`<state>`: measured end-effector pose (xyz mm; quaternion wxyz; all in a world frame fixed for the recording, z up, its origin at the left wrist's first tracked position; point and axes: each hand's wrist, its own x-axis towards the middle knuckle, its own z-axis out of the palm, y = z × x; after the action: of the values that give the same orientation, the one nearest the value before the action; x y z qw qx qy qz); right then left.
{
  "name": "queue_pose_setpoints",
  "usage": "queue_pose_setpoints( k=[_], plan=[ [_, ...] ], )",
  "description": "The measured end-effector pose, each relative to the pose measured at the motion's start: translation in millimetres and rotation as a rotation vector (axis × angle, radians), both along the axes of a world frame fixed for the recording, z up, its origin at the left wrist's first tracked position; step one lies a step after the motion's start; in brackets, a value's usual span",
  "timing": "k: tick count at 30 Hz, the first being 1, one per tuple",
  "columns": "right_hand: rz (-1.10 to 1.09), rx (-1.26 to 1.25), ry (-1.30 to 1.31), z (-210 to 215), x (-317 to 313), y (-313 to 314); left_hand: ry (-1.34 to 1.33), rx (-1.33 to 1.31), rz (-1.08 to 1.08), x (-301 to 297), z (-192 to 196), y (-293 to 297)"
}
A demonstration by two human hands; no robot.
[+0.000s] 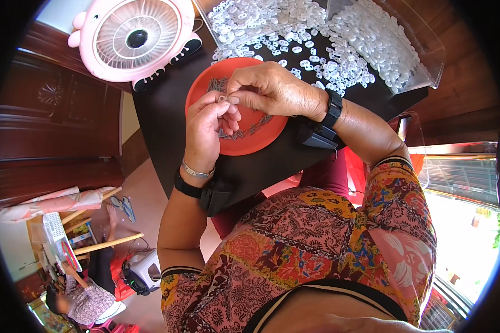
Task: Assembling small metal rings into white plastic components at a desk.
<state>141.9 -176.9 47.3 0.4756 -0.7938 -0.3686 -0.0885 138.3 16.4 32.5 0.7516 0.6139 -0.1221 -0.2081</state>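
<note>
Over an orange-red plate [249,146], my two hands meet fingertip to fingertip. My left hand [206,121] pinches a tiny pale piece [223,98] between thumb and forefinger, its other fingers curled. From the right, my right hand [269,87] closes thumb and forefinger at the same spot; whatever its fingertips grip is too small to make out. Small grey screws [216,84] lie scattered on the plate, partly covered by my hands. Beyond the plate are many loose white plastic pieces [339,76], oval with two holes.
A clear bin [422,41] heaped with white pieces stands at the far right of the black table [164,119]. Another heap [250,22] is at the back. A pink fan [136,39] stands far left. At lower left, another person [89,302] sits by a small table.
</note>
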Motion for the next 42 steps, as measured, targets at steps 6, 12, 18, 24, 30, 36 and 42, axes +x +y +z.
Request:
queue_pose_setpoints(
  k=[6, 12, 18, 24, 30, 36, 42],
  plan=[
    [-0.003, -0.038, 0.015, -3.2, 1.2, -1.4, -0.063, 0.078, 0.02, 0.0, -0.7, -0.8],
    [-0.003, -0.03, 0.004, -3.2, 1.3, -1.1, -0.051, 0.066, 0.035, 0.5, -2.7, -1.4],
    [-0.007, -0.03, -0.001, -4.4, 1.6, -1.7, -0.041, 0.032, 0.057, 0.8, -3.4, -3.4],
    [-0.002, -0.033, -0.008, -5.6, 2.5, -0.8, -0.046, 0.048, 0.062, 0.7, -3.2, -1.8],
    [0.017, -0.027, -0.01, -6.6, 1.9, 0.9, -0.005, -0.025, 0.05, 1.9, -2.2, -0.5],
    [0.031, -0.031, 0.004, -6.3, 1.9, 0.7, 0.013, -0.078, 0.03, 2.9, -0.1, 0.7],
    [0.039, -0.027, 0.019, -4.8, 1.4, 1.2, 0.013, -0.067, 0.027, 2.3, 0.6, 0.4]
  ],
)
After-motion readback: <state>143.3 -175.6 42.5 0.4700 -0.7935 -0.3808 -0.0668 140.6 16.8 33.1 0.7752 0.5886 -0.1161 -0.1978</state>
